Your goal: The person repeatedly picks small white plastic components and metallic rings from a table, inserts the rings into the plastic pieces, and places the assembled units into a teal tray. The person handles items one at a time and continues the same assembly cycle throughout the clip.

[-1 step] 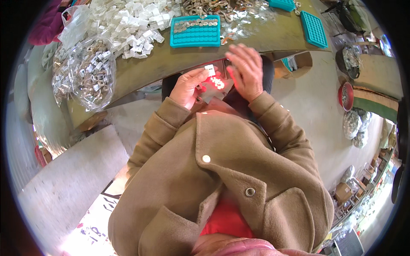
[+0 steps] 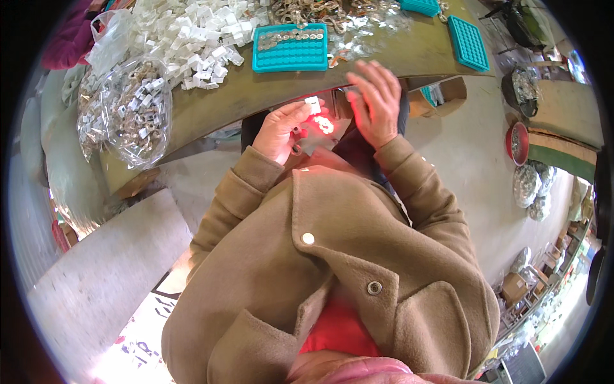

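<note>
Just off the table's near edge, my left hand (image 2: 280, 128) pinches a small white plastic box (image 2: 313, 105) between thumb and fingers. Right below the box glows a bright red lit coil (image 2: 325, 124), apparently joined to it, though the join is hard to see. Part of a cord or loop (image 2: 297, 149) hangs by the left palm. My right hand (image 2: 378, 105) is raised to the right of the light, fingers spread and holding nothing.
On the table (image 2: 211, 109) lie a heap of white boxes (image 2: 198, 38), a clear bag of assembled pieces (image 2: 137, 112), coiled cords (image 2: 307, 11) and a teal tray (image 2: 291, 57) with a row of round pieces. Another teal tray (image 2: 469, 43) sits right, above a cardboard box (image 2: 452, 96).
My right hand has moved a little to the right, away from the red light. The left hand keeps its hold on the white box, nearly still.
</note>
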The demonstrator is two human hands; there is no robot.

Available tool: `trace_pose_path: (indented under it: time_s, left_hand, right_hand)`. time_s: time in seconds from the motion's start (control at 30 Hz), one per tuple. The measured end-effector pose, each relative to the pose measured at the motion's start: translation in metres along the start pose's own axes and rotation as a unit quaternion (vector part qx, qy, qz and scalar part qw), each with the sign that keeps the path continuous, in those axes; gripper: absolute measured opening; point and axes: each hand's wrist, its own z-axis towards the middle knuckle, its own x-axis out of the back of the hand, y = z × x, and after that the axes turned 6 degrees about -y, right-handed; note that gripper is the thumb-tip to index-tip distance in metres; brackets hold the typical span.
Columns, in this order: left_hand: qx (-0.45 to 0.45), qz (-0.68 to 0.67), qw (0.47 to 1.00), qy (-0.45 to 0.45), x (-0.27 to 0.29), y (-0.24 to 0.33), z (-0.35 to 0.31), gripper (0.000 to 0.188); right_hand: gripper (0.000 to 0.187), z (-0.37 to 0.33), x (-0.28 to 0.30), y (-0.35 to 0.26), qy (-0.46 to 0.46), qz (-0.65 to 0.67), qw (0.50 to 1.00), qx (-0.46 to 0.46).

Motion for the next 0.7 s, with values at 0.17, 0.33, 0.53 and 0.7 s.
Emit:
trace_pose_path:
  time_s: [0.17,0.33,0.53,0.7]
  left_hand:
    - [-0.068,0.039,0.995,-0.054,-0.01,0.008,0.007,0.036]
    - [-0.044,0.006,0.999,-0.003,-0.012,0.006,0.016,0.034]
    - [0.008,-0.036,0.999,-0.012,-0.012,0.003,0.016,0.033]
    - [0.023,-0.046,0.999,-0.019,-0.013,-0.003,0.019,0.033]
  right_hand:
    - [0.03,0.005,0.007,0.037,-0.023,-0.103,0.992,-0.072]
    - [0.021,0.013,-0.002,0.048,-0.001,-0.098,0.993,-0.059]
    - [0.019,0.005,-0.006,0.044,-0.016,-0.109,0.992,-0.061]
    - [0.026,0.006,-0.003,0.044,-0.023,-0.097,0.992,-0.073]
